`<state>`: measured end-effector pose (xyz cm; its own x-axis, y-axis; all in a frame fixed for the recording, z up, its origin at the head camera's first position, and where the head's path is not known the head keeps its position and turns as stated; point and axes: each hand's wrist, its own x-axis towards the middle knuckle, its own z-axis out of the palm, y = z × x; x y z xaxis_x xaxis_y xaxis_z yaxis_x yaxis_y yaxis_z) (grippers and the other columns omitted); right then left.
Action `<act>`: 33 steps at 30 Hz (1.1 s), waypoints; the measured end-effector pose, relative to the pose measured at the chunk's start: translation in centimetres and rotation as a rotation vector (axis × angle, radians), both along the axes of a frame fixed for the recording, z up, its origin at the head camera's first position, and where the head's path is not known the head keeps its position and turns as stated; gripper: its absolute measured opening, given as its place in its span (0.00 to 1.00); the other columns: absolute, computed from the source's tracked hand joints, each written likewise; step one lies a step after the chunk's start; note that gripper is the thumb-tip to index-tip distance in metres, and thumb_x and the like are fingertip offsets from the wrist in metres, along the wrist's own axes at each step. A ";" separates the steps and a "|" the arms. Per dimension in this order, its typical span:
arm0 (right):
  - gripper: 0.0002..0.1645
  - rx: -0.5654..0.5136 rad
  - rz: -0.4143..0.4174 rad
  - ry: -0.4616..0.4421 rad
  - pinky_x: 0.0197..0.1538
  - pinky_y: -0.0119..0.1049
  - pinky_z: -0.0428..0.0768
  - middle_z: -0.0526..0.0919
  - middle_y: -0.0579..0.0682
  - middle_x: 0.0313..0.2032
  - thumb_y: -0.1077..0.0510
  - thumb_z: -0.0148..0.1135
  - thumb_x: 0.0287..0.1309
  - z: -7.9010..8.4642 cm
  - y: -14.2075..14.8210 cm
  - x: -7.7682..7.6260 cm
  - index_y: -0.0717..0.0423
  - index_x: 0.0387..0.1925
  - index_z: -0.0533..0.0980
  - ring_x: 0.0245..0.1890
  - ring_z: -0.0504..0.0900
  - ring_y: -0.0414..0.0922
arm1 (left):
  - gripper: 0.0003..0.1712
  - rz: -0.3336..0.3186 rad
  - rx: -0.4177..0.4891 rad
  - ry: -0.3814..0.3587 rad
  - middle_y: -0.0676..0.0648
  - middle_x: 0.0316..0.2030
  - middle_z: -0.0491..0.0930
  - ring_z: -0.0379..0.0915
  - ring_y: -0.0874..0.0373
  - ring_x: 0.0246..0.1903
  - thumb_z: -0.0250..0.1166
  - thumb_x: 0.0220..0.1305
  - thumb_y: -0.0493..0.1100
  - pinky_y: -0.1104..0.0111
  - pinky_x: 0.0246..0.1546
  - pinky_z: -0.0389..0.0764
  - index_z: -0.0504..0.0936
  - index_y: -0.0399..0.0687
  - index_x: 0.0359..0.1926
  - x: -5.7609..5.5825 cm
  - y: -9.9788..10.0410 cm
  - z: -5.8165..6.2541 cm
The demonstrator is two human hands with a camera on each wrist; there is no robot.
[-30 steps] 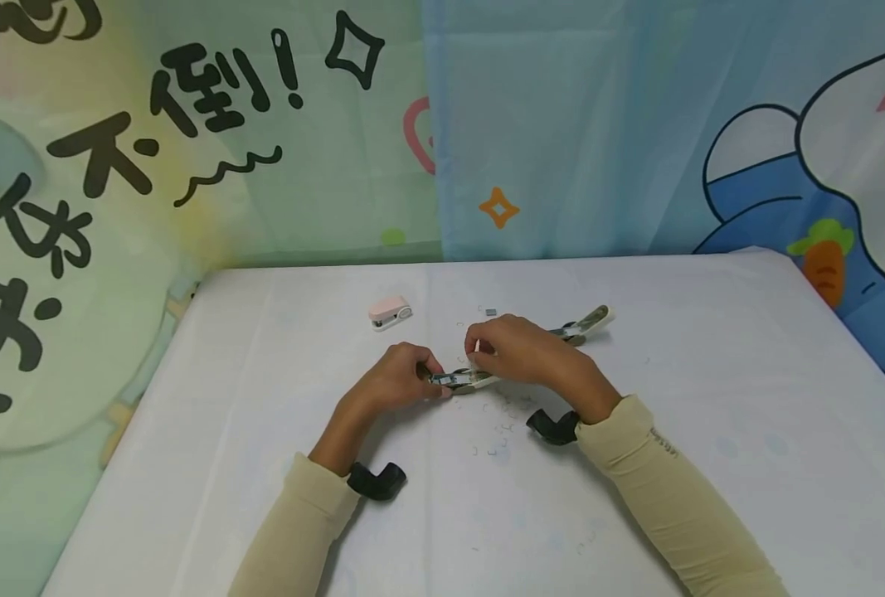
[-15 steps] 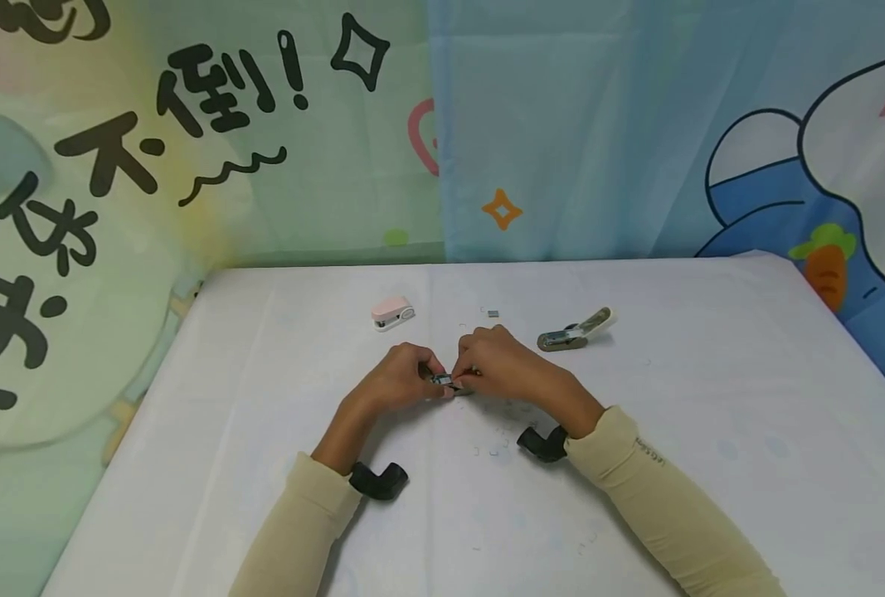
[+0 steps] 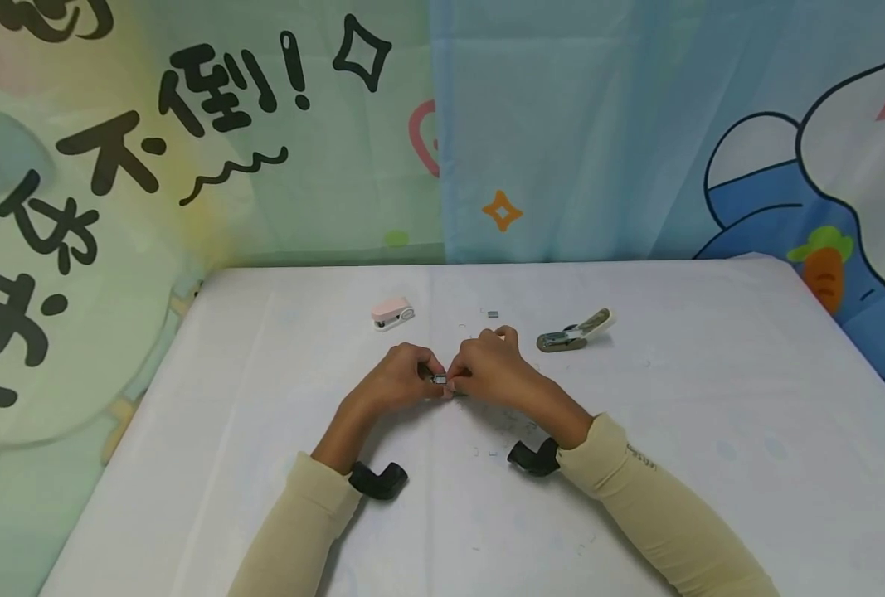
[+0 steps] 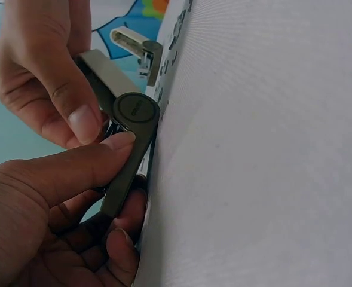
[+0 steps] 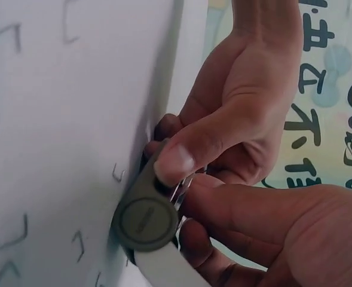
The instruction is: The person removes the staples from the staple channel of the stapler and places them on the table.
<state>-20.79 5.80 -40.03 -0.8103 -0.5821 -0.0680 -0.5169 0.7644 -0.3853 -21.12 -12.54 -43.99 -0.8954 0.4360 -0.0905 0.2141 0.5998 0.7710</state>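
Observation:
My left hand grips an opened dark olive stapler low over the white table, its thumb pressing on the side near the round hinge. The stapler's pale top arm is swung back, as the right wrist view shows. At its metal rail, the curled thumb and forefinger of my right hand pinch the inner part. Whether something small lies between those fingertips is hidden. A second stapler of the same kind lies opened to the right. Behind the hands is a short strip of staples.
A small pink stapler stands at the back, left of the strip. Loose bent staples are scattered over the white tabletop, mostly under and in front of the right hand. Printed curtains hang behind the table.
My right hand has come left and down from above the stapler, and its fingertips now meet the rail beside my left fingers. My left hand and the stapler have stayed in place.

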 end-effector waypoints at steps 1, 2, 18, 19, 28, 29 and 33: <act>0.02 -0.007 -0.005 0.006 0.58 0.63 0.54 0.82 0.36 0.28 0.55 0.71 0.56 0.0 -0.1 0.0 0.44 0.29 0.87 0.35 0.71 0.44 | 0.09 0.003 -0.003 0.001 0.52 0.26 0.79 0.70 0.60 0.26 0.76 0.52 0.39 0.69 0.28 0.71 0.84 0.43 0.32 0.0 0.0 0.0; 0.03 -0.024 -0.012 0.006 0.58 0.63 0.54 0.82 0.35 0.28 0.55 0.71 0.56 -0.1 -0.1 0.1 0.44 0.29 0.87 0.36 0.71 0.44 | 0.09 0.003 -0.004 0.001 0.52 0.26 0.79 0.70 0.59 0.26 0.76 0.52 0.39 0.68 0.28 0.71 0.84 0.43 0.32 0.0 0.0 0.1; 0.07 -0.155 0.119 0.122 0.56 0.60 0.57 0.83 0.38 0.33 0.60 0.69 0.57 -0.6 0.5 -0.5 0.45 0.25 0.84 0.37 0.76 0.42 | 0.09 -0.017 0.009 0.018 0.52 0.27 0.79 0.69 0.60 0.25 0.76 0.52 0.38 0.69 0.27 0.70 0.84 0.42 0.32 -0.2 -0.1 0.0; 0.07 -0.168 0.133 0.117 0.56 0.59 0.56 0.84 0.38 0.34 0.60 0.68 0.58 -0.7 0.7 -0.6 0.45 0.26 0.85 0.38 0.76 0.41 | 0.09 -0.018 0.011 0.017 0.52 0.27 0.80 0.69 0.60 0.26 0.76 0.52 0.39 0.69 0.27 0.70 0.84 0.42 0.32 -0.2 -0.1 0.0; 0.07 -0.481 0.229 0.018 0.50 0.45 0.70 0.85 0.43 0.38 0.68 0.65 0.57 -2.3 2.4 -2.1 0.55 0.30 0.87 0.39 0.78 0.42 | 0.10 -0.006 -0.002 -0.003 0.51 0.26 0.79 0.69 0.60 0.24 0.76 0.52 0.40 0.69 0.26 0.70 0.83 0.42 0.33 -0.1 -0.1 0.1; 0.07 -0.527 0.212 -0.016 0.49 0.44 0.72 0.85 0.44 0.38 0.68 0.65 0.58 -2.4 2.5 -2.2 0.57 0.31 0.87 0.40 0.78 0.43 | 0.10 -0.007 -0.004 -0.004 0.51 0.27 0.79 0.69 0.60 0.24 0.76 0.52 0.40 0.68 0.26 0.70 0.83 0.42 0.33 -0.1 -0.1 0.1; 0.05 -0.654 0.110 -0.119 0.47 0.41 0.77 0.85 0.46 0.40 0.64 0.66 0.60 -3.0 3.0 -2.6 0.60 0.35 0.87 0.46 0.79 0.45 | 0.10 -0.005 -0.001 -0.007 0.52 0.28 0.80 0.71 0.60 0.26 0.76 0.52 0.41 0.68 0.28 0.72 0.84 0.42 0.34 -0.1 -0.1 0.0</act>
